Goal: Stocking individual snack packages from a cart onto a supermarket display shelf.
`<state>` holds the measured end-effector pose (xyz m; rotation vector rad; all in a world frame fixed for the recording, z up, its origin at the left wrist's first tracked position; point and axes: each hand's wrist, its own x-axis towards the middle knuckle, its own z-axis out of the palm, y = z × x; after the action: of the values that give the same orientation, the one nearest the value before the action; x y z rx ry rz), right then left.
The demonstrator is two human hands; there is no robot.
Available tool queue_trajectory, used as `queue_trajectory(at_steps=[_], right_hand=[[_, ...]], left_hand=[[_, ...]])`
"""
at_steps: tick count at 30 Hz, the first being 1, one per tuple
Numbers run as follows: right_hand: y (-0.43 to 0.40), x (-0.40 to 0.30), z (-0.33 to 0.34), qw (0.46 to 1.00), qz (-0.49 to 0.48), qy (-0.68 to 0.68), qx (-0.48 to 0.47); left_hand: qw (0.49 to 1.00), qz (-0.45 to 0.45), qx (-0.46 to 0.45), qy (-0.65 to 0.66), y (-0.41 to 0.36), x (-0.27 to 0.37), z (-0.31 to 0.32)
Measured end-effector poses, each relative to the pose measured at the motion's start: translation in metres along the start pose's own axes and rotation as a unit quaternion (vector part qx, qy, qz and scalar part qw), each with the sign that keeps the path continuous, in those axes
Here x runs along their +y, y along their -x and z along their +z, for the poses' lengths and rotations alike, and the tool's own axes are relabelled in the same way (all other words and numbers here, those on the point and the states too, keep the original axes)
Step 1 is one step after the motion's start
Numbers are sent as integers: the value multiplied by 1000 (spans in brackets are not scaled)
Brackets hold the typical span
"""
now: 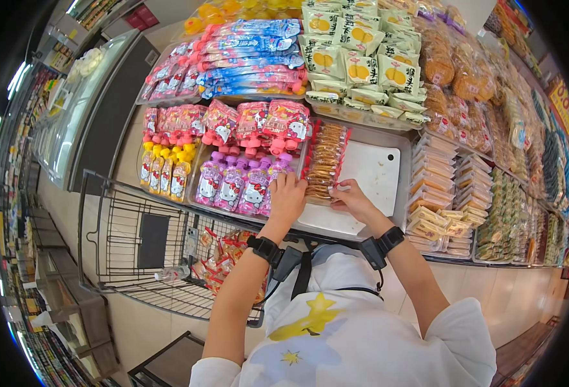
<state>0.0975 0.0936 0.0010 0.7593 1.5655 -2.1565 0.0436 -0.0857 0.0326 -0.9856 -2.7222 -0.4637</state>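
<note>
A row of wrapped round biscuits point(328, 159), packed on edge in clear and red packets, stands along the left side of a metal tray point(404, 184). At the near right corner of the row, my right hand point(354, 200) has thumb and fingers on a packet. My left hand point(288, 196) is at the row's near left edge, over the tray's rim and beside purple-capped pink pouches point(255, 186); its fingertips are partly hidden, so its grip is unclear. A white board point(371, 167) with crumbs lies in the tray.
A wire shopping cart point(134, 285) at lower left holds red-edged biscuit packets point(224, 261) and a clear plastic bottle point(173, 274). Green-wrapped packets point(359, 67) fill a bin behind the tray. Pale packaged cakes point(432, 179) stand to the right, pink pouches point(286, 123) to the left.
</note>
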Motion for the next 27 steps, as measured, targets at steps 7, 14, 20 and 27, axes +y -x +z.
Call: queue_trajectory(at_steps=[7, 14, 20, 27], right_hand=[[8, 3, -3, 1000, 0, 24, 12], [25, -11, 7, 955, -196, 135, 175], [37, -20, 59, 944, -287, 144, 79], [32, 25, 152, 949, -187, 212, -140]], left_hand=[[1000, -18, 7, 16, 6, 0, -9], [987, -101, 99, 76, 36, -29, -55], [958, -223, 176, 47, 118, -75, -96], [894, -433, 117, -1, 286, -102, -73]])
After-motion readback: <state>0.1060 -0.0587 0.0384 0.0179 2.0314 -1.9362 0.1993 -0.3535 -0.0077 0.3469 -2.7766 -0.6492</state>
